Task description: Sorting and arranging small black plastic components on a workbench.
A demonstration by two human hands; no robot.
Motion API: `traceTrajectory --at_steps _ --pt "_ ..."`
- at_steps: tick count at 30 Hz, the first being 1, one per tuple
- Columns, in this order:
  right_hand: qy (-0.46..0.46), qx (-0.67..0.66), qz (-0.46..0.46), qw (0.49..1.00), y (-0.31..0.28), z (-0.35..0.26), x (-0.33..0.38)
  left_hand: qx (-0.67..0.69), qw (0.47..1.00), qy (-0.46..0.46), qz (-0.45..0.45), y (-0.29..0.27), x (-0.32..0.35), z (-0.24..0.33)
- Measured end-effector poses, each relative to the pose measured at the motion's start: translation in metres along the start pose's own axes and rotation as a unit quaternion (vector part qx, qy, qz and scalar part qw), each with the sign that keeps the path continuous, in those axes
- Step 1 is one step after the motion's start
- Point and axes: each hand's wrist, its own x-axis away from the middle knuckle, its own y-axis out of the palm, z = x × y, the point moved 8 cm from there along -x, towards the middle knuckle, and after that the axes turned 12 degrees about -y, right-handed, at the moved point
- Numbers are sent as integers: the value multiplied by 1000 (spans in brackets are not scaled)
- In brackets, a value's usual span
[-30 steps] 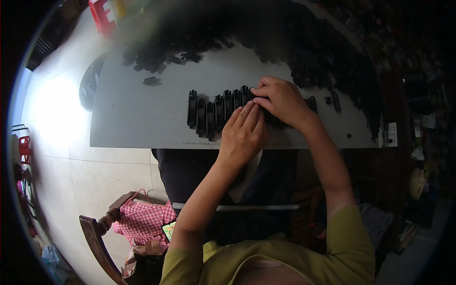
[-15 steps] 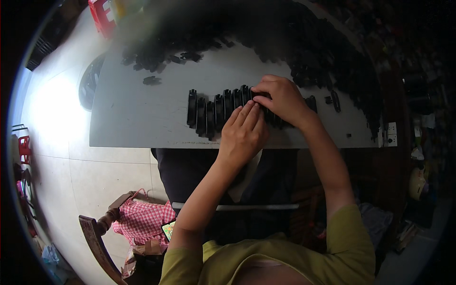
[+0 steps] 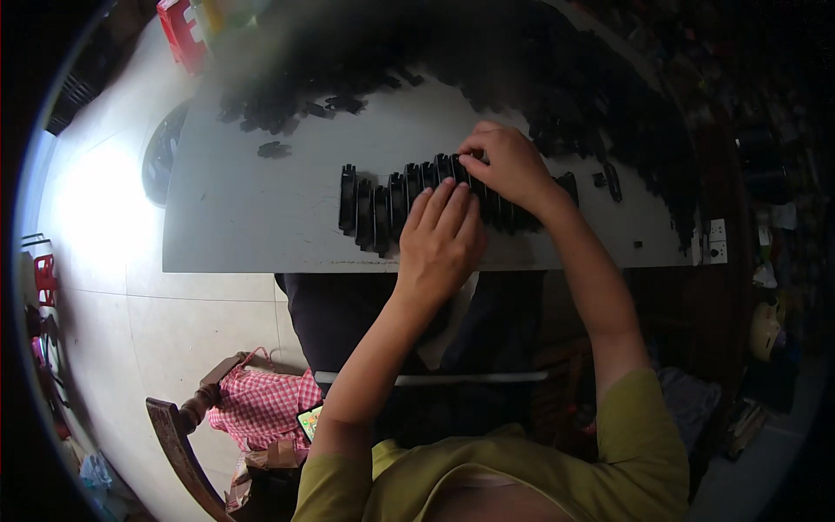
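Narrow black plastic pieces [image 3: 381, 217] stand side by side in an uneven row near the table's front edge. My left hand [image 3: 442, 239] lies over the row's middle, its fingers stretched out and resting on the pieces. At the far ends of the same pieces is my right hand [image 3: 511, 165]. Its thumb and forefinger are drawn together in a pinch, and whatever lies between their tips is too small to make out. Both hands partly cover the row, whose right end shows past my right wrist.
Heaps of black pieces [image 3: 591, 113] cover the far and right sides of the grey table [image 3: 252, 209]. One loose piece [image 3: 274, 150] lies at the left, another [image 3: 613, 183] at the right. A wooden chair [image 3: 178, 435] with checked cloth stands at lower left.
My right hand has shifted slightly away from me, to the far ends of the pieces. My left hand has moved a little nearer its fingertips' pieces, still resting on the row.
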Motion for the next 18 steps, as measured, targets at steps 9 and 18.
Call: traceTrajectory --at_steps 9,18 --pt "-36 -87 15 995 -12 -13 16 -29 991 -117 -53 5 -6 -16" --pt "-57 -25 54 997 -7 -8 18 -44 991 -109 -68 8 -6 -14"
